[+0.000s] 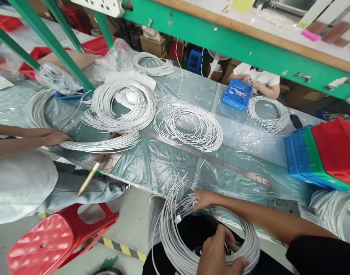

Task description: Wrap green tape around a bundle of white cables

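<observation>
1. Large coil of thin white cable (175,236), resting on the lap just below the plastic-covered table (152,168) edge, apparently so its loops stay together.
2. Right hand (202,199), at the coil's upper rim, pinching strands.
3. Left hand (217,254), at the coil's lower rim, fingers closed around the bundle.

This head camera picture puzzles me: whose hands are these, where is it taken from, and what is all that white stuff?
The camera sits on a worker's head, looking down at their own two bare hands. The right hand and the left hand both grip a coil of white wire on their lap. Ahead is a table covered in clear plastic, with more wire coils and a long metal ruler on it. At the left edge, another person's hand rests on a wire bundle. Stacked plastic bins stand at right, and a red stool is on the floor.
</observation>
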`<action>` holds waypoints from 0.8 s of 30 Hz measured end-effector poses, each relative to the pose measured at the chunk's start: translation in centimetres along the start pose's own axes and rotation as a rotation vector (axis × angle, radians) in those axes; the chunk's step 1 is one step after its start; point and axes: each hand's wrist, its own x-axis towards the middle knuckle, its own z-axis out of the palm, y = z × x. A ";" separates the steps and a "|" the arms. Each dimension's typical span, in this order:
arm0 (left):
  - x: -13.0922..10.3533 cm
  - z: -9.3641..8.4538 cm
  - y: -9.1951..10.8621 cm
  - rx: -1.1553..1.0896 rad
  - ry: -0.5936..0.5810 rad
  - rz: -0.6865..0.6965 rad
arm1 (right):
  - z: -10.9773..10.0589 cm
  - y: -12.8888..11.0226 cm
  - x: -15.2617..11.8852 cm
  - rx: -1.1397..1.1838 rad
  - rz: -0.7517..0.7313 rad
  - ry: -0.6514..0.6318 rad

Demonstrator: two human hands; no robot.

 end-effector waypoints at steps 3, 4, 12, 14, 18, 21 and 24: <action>-0.6 -0.2 0.5 0.032 0.065 -0.002 | -3.8 -1.9 -1.9 -0.040 -0.002 0.100; -0.8 -0.3 0.4 0.030 0.091 0.011 | -5.3 -2.7 -2.6 -0.051 -0.005 0.124; -1.2 -2.4 0.7 -0.245 0.167 0.162 | -18.3 -9.3 -11.4 -0.058 -0.110 0.355; -1.5 -3.5 1.5 -0.334 0.174 0.174 | -20.4 -10.5 -14.3 -0.079 -0.149 0.439; -1.9 -6.6 3.0 -0.343 0.227 0.210 | -22.2 -12.6 -19.9 -0.128 -0.184 0.630; -1.9 -9.2 3.9 -0.238 0.219 0.237 | -21.7 -13.9 -23.7 -0.113 -0.241 0.770; -1.8 -11.8 4.7 -0.260 0.241 0.315 | -19.6 -14.4 -27.3 -0.086 -0.301 0.913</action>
